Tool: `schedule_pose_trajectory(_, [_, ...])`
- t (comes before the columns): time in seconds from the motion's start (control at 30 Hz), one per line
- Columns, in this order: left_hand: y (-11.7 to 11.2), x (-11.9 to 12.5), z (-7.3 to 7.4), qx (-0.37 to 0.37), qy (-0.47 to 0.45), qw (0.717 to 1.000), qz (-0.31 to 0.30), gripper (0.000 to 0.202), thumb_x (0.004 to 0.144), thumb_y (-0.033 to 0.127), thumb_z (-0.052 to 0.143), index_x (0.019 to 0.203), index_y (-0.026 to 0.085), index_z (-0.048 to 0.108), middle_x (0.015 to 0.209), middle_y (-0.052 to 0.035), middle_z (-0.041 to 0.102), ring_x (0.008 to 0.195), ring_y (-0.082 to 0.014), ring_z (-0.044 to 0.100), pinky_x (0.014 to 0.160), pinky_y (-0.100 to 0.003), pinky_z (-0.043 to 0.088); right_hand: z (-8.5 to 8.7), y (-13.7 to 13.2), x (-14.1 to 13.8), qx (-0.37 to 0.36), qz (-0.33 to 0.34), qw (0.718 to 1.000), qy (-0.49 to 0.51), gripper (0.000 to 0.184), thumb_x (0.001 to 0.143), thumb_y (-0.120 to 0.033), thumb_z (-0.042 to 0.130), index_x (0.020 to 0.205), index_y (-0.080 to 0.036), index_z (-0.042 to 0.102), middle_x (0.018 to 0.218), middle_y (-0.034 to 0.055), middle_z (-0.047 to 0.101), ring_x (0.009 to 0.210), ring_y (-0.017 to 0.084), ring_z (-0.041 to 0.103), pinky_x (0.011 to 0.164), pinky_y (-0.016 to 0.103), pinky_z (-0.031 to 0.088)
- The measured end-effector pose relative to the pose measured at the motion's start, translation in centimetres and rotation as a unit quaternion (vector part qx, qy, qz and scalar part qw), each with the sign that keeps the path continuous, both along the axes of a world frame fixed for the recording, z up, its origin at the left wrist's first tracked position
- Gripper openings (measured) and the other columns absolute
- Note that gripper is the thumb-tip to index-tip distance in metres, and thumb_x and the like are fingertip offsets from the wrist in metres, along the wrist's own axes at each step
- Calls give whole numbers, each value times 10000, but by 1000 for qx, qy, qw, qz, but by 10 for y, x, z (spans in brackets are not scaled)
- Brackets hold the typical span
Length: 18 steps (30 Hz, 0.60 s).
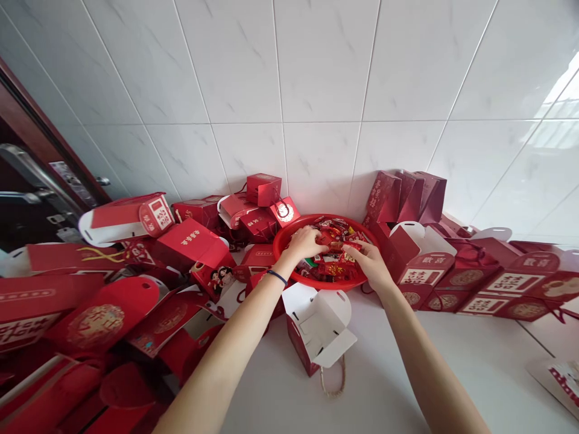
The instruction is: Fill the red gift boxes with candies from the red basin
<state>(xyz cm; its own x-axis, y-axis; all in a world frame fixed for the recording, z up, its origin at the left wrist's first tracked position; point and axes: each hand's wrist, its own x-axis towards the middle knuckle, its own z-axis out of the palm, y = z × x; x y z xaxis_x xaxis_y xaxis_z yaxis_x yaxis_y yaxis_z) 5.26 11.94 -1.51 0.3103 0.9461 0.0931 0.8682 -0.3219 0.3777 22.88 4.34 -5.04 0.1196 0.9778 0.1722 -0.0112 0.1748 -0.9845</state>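
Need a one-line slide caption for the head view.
Left hand and right hand in a red basin of wrapped packets, open box in front, red boxes either side.

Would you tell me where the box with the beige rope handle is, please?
In the head view, the box sits open below centre, in front of the red basin, between the left forearm and the right forearm.
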Motion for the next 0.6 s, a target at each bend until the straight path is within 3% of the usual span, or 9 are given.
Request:
schedule_pose_trajectory(0.07, [-4,10,1,-2,18,1000,-5,392,714,353,800,1076,213,746,1233,-135,726,1202,-362,632,970,-398,495,-1,0,1,3,-2,1000,-2,497,658,-620,808,920,-203,745,808,49,764,788,263,695,689,344,544])
schedule_pose_trajectory(0.27, [-8,18,-3,-5,8,1000,0,363,693,273,800,1042,201,732,1204,-152,734,1251,-395,593,992,-437,488,-3,2,2,0,-15,1000,5,496,643,-607,825,915,-199,751,751,37,749,767,256,691,688,342,543])
schedule_pose_trajectory(0.47, [-1,3,-11,6,-150,988,21,158,829,218,606,937,194,718,1053,-98,763,1052,-288,680,903,-340,487,4,-1,-1,1,10,999,42,476,628,-582,845,924,-216,772,902,66,793,910,296,726,792,375,564])
schedule_pose_trajectory(0.6, [10,-2,-16,-12,-291,955,58,260,888,229,435,721,180,627,755,-52,695,813,-225,658,756,-315,483,6,-3,-2,4,-3,999,34,457,631,-589,839,887,-215,777,964,76,802,967,309,726,828,380,562])
